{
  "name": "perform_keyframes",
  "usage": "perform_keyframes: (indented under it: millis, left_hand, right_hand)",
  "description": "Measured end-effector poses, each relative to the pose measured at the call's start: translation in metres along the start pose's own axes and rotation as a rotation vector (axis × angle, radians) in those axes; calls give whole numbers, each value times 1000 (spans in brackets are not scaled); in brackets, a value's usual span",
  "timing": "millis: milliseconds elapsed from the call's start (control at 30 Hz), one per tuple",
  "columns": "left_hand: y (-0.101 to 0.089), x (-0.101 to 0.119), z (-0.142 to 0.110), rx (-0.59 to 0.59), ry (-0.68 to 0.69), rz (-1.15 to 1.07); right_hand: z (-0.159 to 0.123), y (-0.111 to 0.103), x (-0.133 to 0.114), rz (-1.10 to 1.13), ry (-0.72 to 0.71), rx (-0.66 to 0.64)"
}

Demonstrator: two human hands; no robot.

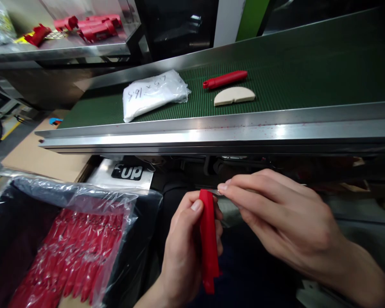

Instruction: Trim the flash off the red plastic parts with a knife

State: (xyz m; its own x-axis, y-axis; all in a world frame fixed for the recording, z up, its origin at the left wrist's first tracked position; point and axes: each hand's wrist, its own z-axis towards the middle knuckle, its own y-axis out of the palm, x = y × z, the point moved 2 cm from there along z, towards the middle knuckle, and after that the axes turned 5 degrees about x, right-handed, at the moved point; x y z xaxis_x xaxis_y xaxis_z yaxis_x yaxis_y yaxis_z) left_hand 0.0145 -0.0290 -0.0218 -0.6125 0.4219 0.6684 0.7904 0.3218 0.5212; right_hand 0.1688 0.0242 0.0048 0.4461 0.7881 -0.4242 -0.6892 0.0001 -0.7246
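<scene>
My left hand (182,248) is closed around a long red plastic part (209,244), held upright below the conveyor's edge. My right hand (276,218) pinches a small thin metal piece (215,192) between thumb and fingers, its tip touching the top of the red part. On the green conveyor belt (308,72) lie a finished red handle (225,79), a beige half-round piece (234,96) and a white plastic bag (154,93) with handwriting on it.
A plastic-lined box (67,252) with several red parts sits at lower left. The steel conveyor rail (211,132) runs across in front of me. More red parts (90,25) rest on a metal shelf at upper left. Cardboard (35,154) lies beneath.
</scene>
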Motion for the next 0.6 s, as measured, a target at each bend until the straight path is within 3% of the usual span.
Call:
perform_keyframes:
  millis: [300, 600]
  left_hand:
    - [-2, 3, 3, -36, 14, 31]
    - [-6, 6, 9, 15, 37, 52]
  right_hand:
    - [-3, 1, -3, -3, -35, -26]
    - [-10, 5, -12, -35, -56, -64]
